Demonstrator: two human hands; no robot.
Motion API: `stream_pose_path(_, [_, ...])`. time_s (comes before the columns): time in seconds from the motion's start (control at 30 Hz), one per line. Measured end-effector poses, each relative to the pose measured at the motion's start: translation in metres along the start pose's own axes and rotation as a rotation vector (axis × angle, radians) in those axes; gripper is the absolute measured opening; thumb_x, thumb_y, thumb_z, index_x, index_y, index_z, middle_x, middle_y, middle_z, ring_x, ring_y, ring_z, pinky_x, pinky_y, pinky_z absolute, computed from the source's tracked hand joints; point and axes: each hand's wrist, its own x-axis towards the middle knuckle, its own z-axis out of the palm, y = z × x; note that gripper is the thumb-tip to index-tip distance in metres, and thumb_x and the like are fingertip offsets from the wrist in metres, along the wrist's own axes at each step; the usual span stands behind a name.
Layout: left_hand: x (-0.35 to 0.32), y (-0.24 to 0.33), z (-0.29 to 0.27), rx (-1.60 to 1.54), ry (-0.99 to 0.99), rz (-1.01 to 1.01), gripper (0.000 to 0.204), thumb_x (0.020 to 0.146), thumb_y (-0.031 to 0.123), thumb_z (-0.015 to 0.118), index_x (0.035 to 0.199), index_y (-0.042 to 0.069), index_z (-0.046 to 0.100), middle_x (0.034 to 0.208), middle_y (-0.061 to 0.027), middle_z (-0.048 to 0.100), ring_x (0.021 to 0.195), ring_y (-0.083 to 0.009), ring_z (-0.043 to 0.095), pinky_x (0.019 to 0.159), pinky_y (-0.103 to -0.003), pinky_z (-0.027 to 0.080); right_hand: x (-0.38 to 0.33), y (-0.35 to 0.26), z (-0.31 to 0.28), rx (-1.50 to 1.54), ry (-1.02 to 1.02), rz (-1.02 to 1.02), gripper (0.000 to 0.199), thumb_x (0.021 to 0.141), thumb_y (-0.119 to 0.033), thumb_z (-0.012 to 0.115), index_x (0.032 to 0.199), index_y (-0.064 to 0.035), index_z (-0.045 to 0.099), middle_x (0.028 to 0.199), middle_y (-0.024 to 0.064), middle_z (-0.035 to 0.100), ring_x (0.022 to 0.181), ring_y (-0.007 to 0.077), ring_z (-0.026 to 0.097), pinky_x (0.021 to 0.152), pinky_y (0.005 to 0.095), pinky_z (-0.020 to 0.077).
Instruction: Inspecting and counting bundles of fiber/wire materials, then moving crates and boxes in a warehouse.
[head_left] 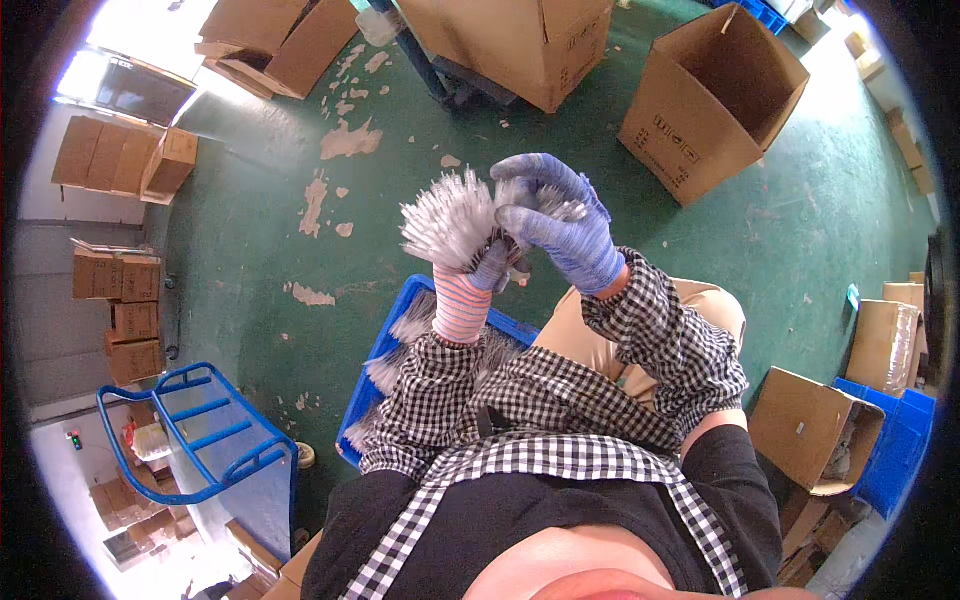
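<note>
My left hand (466, 300), in a pink-striped glove with grey-blue fingers, grips a thick bundle of thin, whitish see-through strips (448, 218). Their spiky ends fan out up and to the left; I cannot make out their exact kind. My right hand (572, 228), in a blue glove, curls its fingers and thumb around a smaller bunch of the same strips at the bundle's right side. The two hands nearly meet, and the gripped lower ends are partly hidden. Below my left forearm sits a blue crate (374, 352) holding more such strips, partly covered by my sleeve and apron.
An open cardboard box (690, 130) stands ahead on the right, another large carton (510, 40) straight ahead. A blue-railed trolley (215, 430) is at the left. Cartons (118, 275) line the left wall. Right of me are an open box (805, 430) and a blue bin (905, 445).
</note>
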Motion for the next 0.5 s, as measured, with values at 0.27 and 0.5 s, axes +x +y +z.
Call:
stream_pose_path(0.27, [-0.002, 0.005, 0.009, -0.067, 0.067, -0.024, 0.045, 0.083, 0.028, 0.075, 0.117, 0.006, 0.056, 0.086, -0.0065, 0.066, 0.057, -0.0101, 0.058, 0.04, -0.021, 0.039, 0.002, 0.002, 0.004, 0.084, 0.072, -0.021, 0.04, 0.077, -0.001, 0.075, 0.114, -0.0046, 0.06, 0.089, -0.0033, 0.058, 0.086, 0.0059, 0.056, 0.078, 0.0241, 0.0483])
stream_pose_path(0.5, [-0.004, 0.006, 0.007, -0.083, 0.116, -0.06, 0.037, 0.085, 0.023, 0.073, 0.114, 0.005, 0.057, 0.086, -0.005, 0.066, 0.058, -0.0095, 0.058, 0.041, -0.02, 0.039, 0.002, 0.004, -0.002, 0.17, 0.085, 0.093, 0.026, 0.08, -0.001, 0.073, 0.099, -0.0074, 0.057, 0.092, -0.0027, 0.059, 0.085, 0.0074, 0.058, 0.079, 0.0229, 0.0488])
